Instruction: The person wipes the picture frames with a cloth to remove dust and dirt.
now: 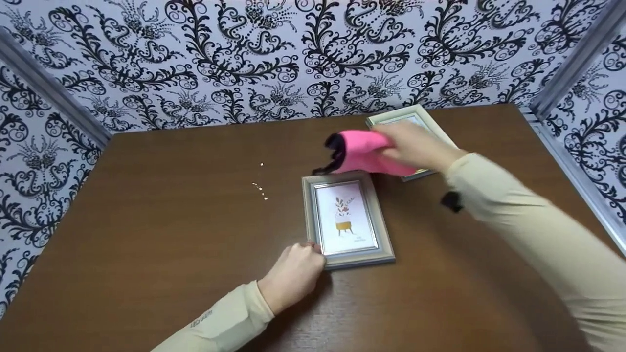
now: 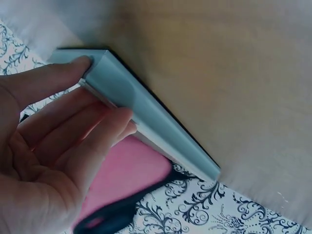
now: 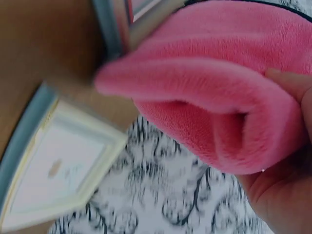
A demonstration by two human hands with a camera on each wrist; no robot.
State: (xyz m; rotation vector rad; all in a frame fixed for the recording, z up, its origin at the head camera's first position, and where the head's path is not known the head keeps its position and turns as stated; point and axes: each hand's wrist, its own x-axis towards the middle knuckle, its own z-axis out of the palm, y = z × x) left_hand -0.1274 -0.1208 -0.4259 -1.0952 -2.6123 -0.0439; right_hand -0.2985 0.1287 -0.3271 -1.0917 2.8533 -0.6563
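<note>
My left hand (image 1: pixel 296 274) grips the near left corner of a pale picture frame (image 1: pixel 374 215) with a potted-plant print. In the left wrist view, thumb and fingers pinch the frame's edge (image 2: pixel 146 112) between them. A pink plush cloth (image 1: pixel 364 146) with black edging is bunched in my right hand (image 1: pixel 415 144), over the far end of this frame. Whether the cloth touches the frame cannot be made out. Behind the right hand lies a second pale frame (image 1: pixel 440 129), partly covered by hand and cloth. The right wrist view shows the cloth's folds (image 3: pixel 195 83) and the thumb on them.
Both frames are on a brown wooden table (image 1: pixel 186 234). Several small white specks (image 1: pixel 260 188) lie left of the nearer frame. Patterned panels (image 1: pixel 234 58) stand along the back and sides, joined by grey metal posts (image 1: pixel 577 58). A small black object (image 1: pixel 451 201) shows beneath my right wrist.
</note>
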